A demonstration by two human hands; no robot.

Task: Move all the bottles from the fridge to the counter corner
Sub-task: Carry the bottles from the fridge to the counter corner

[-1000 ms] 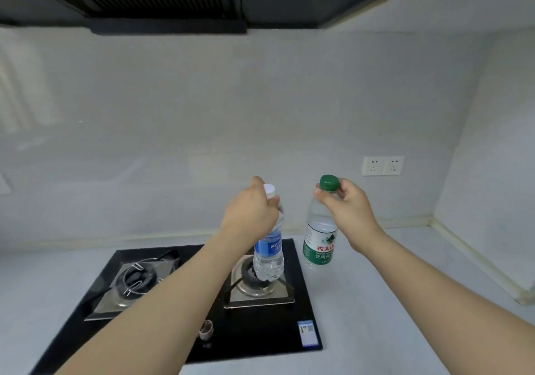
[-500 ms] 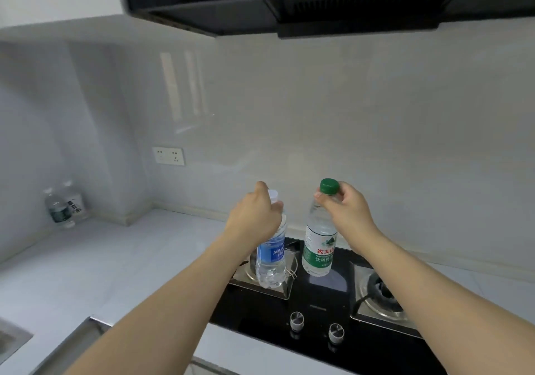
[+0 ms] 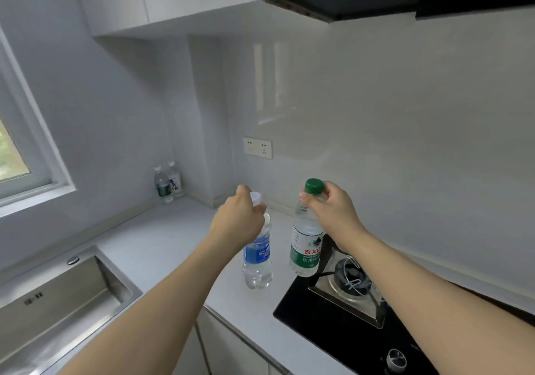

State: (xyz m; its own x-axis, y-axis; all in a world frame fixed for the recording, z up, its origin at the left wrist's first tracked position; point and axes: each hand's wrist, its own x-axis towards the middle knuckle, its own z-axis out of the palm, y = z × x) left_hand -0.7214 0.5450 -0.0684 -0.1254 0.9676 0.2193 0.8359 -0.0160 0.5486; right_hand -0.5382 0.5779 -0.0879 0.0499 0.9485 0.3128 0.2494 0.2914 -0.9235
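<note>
Swung further left since half a second ago, the view now takes in a steel sink [image 3: 72, 293] and the counter corner. Nearest, the left hand [image 3: 237, 221] grips a blue-labelled bottle [image 3: 258, 256] by its neck, and the right hand [image 3: 330, 206] pinches a green-capped bottle [image 3: 307, 241] below its cap, both held above the counter [image 3: 162, 238] beside the hob [image 3: 347, 316]. Far back, two bottles [image 3: 168, 183] stand in the corner.
</note>
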